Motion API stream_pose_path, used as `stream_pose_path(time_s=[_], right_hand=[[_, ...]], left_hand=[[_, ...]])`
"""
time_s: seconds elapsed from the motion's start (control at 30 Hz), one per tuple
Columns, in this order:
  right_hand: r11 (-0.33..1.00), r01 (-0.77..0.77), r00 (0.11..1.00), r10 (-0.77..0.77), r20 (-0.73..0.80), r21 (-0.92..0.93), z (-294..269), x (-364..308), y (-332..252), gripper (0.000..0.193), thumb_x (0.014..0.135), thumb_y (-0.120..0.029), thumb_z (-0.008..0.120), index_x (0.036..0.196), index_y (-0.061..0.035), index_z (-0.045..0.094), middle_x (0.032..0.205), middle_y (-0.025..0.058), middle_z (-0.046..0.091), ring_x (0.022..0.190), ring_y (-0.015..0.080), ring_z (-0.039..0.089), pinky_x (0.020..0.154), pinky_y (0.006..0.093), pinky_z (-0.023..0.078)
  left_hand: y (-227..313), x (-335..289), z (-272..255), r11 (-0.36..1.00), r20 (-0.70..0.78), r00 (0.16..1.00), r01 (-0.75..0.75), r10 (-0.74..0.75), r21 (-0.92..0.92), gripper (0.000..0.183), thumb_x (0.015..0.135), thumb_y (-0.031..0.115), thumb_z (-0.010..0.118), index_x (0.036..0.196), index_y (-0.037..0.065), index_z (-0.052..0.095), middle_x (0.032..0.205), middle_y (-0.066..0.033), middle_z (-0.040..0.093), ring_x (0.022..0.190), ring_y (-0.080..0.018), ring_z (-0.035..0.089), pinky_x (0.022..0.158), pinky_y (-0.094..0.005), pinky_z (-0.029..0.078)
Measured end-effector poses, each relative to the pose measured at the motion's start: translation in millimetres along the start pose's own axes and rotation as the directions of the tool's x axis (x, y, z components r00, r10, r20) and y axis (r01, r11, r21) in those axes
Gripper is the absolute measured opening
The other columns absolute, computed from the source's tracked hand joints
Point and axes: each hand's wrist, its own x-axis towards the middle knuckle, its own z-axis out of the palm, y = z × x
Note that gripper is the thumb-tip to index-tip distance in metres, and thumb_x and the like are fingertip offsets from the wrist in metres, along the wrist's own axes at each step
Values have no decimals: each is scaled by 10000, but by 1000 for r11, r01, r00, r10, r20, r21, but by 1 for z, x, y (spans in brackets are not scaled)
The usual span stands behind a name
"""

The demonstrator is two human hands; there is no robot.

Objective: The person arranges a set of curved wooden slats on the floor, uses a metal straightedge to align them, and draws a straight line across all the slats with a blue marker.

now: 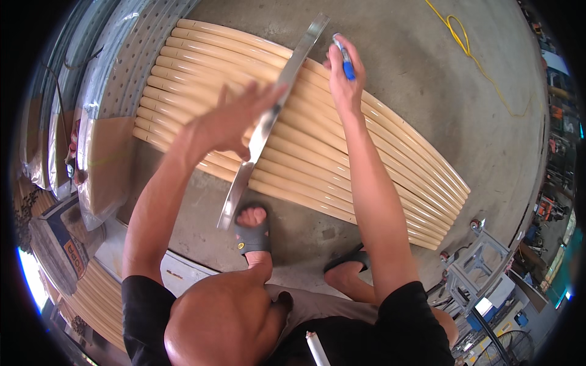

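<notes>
Concrete floor [390,55], brown carton [67,244] leftward

The long tan poles [305,131] fill the middle. Bare floor [397,55] lies open beyond the poles. A metal cart [476,262] blocks their right end.

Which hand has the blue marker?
The right hand, raised over the far end of the metal strip, grips the marker. The left hand lies flat on the strip, pressing it on the tan rods.
</notes>
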Motion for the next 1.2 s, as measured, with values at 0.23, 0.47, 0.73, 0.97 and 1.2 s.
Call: stream_pose_path(time_s=[0.23, 0.47, 0.73, 0.97, 1.2], right_hand=[[976, 162, 986, -153, 69, -144, -15, -42, -15, 200, 907, -159, 687, 1052, -22, 689, 903, 125, 677, 764, 203, 630, 688, 318, 493], [972, 177, 981, -161, 111, -157, -11, -51, -10, 194, 878, -144, 704, 1035, -32, 683, 894, 138, 671, 753, 249, 647, 675, 338, 499], [964, 132, 948, -54, 313, -231, -21, -134, -45, 202, 840, -128, 712, 1017, -43, 665, 867, 138, 653, 752, 328, 645, 662, 385, 512], [876, 365, 793, -115, 598, -315, -19, -233, -71, 268, 839, -166, 698, 1049, -17, 621, 809, 126, 599, 726, 322, 611, 634, 416, 493], [939, 287, 684, -63, 727, -188, -29, -272, -83, 190, 845, -157, 715, 998, -61, 657, 742, 128, 631, 647, 286, 635, 557, 384, 490]], left_hand=[[-7, 10, 9, 997, 44, 998, 40, -37, -62, 1372, 557, 12, 885, 1580, 310, 21, 1644, -29, 160, 1514, -290, 116, 1177, -674, 123], [-3, 13, 7, 999, 44, 999, 12, -10, -53, 1373, 560, 24, 887, 1581, 307, 14, 1646, -36, 153, 1516, -298, 104, 1168, -684, 124], [-11, 8, 11, 998, 49, 998, 29, -26, -55, 1372, 561, 23, 885, 1581, 306, 12, 1648, -46, 144, 1516, -302, 99, 1160, -694, 124], [5, 4, -5, 999, 62, 998, 13, -11, -32, 1344, 593, 79, 893, 1586, 228, 0, 1636, -115, 128, 1508, -350, 78, 1157, -692, 32], [14, -1, -14, 1000, 71, 997, 30, -29, -5, 1331, 609, 76, 881, 1583, 217, -14, 1636, -109, 92, 1509, -333, 72, 1165, -681, 20]])
